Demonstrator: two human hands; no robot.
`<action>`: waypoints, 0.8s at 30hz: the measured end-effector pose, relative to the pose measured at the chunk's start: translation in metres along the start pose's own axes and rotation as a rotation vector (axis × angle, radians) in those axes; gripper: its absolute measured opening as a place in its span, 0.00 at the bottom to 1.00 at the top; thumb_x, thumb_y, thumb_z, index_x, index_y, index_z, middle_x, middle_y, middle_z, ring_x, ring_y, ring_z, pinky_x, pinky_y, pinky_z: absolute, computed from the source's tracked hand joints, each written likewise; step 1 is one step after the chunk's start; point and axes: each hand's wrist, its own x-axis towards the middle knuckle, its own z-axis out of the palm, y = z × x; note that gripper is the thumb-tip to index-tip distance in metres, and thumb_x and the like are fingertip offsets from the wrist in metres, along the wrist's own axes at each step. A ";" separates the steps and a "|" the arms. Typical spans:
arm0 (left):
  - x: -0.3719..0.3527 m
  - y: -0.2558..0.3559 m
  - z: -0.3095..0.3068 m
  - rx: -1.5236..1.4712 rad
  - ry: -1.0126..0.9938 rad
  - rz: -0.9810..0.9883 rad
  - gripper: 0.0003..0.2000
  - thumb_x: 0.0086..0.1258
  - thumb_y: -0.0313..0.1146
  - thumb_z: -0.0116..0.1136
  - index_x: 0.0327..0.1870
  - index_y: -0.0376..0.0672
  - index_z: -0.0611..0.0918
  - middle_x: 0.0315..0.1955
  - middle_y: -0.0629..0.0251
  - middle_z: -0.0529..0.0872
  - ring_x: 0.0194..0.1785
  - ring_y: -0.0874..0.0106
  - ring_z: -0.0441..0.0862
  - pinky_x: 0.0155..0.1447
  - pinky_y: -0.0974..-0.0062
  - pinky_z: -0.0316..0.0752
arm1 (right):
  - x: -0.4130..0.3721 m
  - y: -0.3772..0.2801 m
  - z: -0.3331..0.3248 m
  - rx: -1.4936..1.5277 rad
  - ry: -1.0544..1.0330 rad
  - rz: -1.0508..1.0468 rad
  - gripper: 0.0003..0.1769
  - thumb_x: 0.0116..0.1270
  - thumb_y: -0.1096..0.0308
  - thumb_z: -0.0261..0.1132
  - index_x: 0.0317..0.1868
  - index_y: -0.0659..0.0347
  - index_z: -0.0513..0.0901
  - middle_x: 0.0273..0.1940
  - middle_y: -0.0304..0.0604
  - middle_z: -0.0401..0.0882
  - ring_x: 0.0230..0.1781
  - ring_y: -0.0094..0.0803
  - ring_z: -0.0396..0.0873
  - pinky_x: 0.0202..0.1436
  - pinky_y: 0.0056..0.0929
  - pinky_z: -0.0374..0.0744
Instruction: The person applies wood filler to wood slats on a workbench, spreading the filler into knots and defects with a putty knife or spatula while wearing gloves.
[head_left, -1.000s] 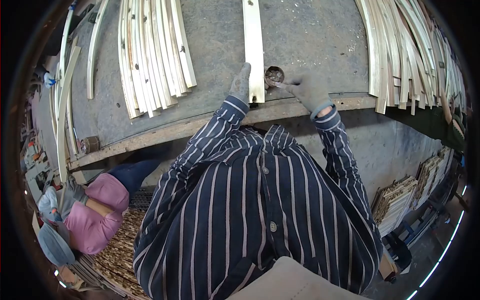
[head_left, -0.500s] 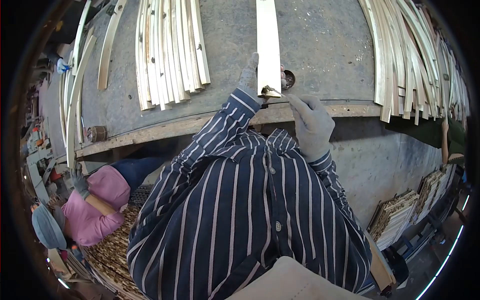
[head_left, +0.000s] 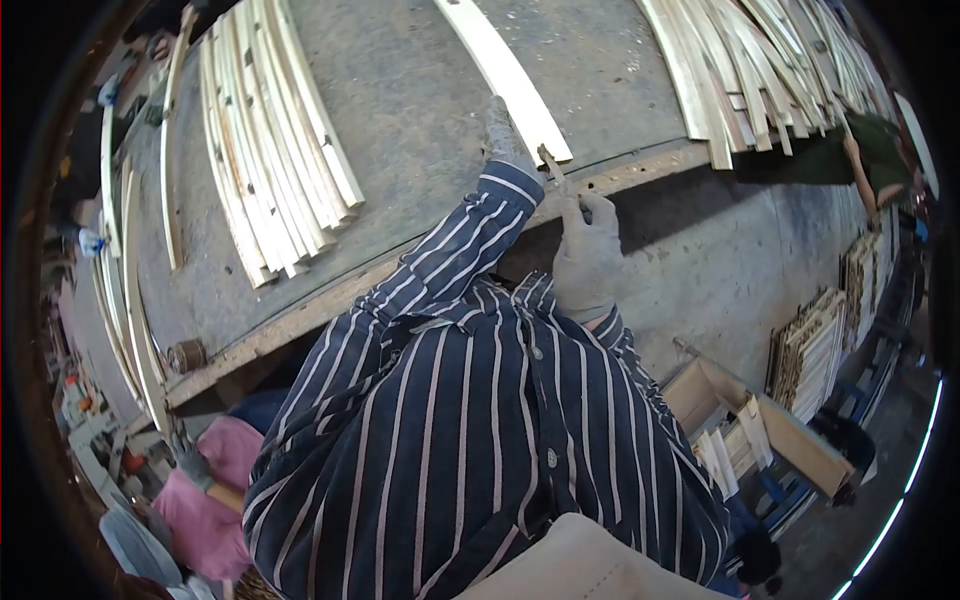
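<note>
A pale wooden slat (head_left: 505,75) stretches away from me across the table, its near end at the table's front edge. My gloved left hand (head_left: 508,138) grips the slat near that end, thumb along the left side; its other fingers are hidden beneath. In my gloved right hand (head_left: 588,250) is a thin, putty-knife-like tool (head_left: 551,163), pinched between thumb and fingers. The tool's dark-smeared tip touches or nearly touches the slat's end. The small tin of dark paste seen earlier beside the slat is hidden now.
A row of slats (head_left: 275,140) lies to the left, and a larger pile (head_left: 740,70) to the right. A small tin (head_left: 187,356) stands at the front-left edge. Beside me, a person in pink (head_left: 215,490) holds a slat. An open box (head_left: 780,440) sits lower right.
My view has turned, shifting the slat rows leftward. The slat now lies slanted, and the tool has moved from across its end to pointing up at its right corner. The tin has gone from sight.
</note>
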 end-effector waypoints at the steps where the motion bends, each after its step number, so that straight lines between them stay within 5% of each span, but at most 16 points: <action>1: 0.000 -0.004 0.001 0.006 -0.003 -0.008 0.26 0.73 0.57 0.47 0.55 0.41 0.74 0.38 0.54 0.83 0.35 0.57 0.83 0.38 0.54 0.84 | -0.001 -0.002 0.001 -0.003 -0.008 0.051 0.27 0.63 0.77 0.57 0.64 0.55 0.77 0.49 0.45 0.74 0.49 0.41 0.77 0.46 0.35 0.80; 7: 0.001 -0.027 -0.006 0.039 0.108 0.033 0.25 0.70 0.58 0.52 0.52 0.44 0.77 0.39 0.59 0.84 0.35 0.60 0.83 0.37 0.57 0.83 | -0.007 -0.017 -0.016 -0.164 -0.212 0.266 0.26 0.62 0.77 0.57 0.62 0.54 0.78 0.48 0.43 0.73 0.47 0.40 0.76 0.44 0.37 0.79; 9: 0.006 -0.031 -0.016 0.055 0.097 0.043 0.26 0.70 0.58 0.52 0.53 0.44 0.77 0.39 0.59 0.84 0.35 0.60 0.83 0.37 0.57 0.83 | -0.011 -0.008 -0.026 -0.273 -0.199 0.172 0.25 0.62 0.74 0.58 0.61 0.55 0.77 0.44 0.40 0.70 0.43 0.35 0.75 0.37 0.32 0.81; 24: -0.010 0.013 -0.032 -0.025 0.017 -0.033 0.28 0.73 0.57 0.46 0.55 0.38 0.74 0.36 0.50 0.84 0.32 0.55 0.84 0.36 0.53 0.85 | -0.005 -0.013 -0.023 -0.097 -0.188 -0.078 0.24 0.63 0.72 0.58 0.61 0.54 0.78 0.45 0.39 0.72 0.46 0.37 0.76 0.39 0.31 0.82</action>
